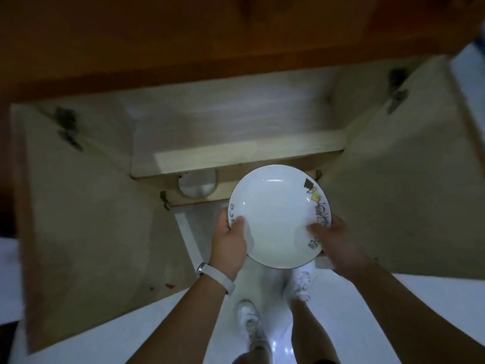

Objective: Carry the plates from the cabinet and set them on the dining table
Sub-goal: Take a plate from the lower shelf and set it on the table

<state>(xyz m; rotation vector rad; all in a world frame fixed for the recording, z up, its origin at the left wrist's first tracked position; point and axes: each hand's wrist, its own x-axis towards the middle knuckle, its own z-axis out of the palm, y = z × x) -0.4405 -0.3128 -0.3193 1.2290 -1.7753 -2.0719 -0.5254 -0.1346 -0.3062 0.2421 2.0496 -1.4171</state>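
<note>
I hold a white plate [275,214] with a dark rim and small coloured drawings along its right edge, level in front of the open cabinet [236,158]. My left hand [229,245] grips its left rim, thumb on top. On the opposite rim sits my right hand [338,243], thumb also on top. Another white plate [196,185] lies on the lower shelf inside the cabinet, partly hidden under the shelf board.
Both cabinet doors stand wide open, the left door [86,219] and the right door [409,179] flanking me. A brown wooden countertop [210,35] is above. My feet in white shoes [299,285] stand on a glossy white floor.
</note>
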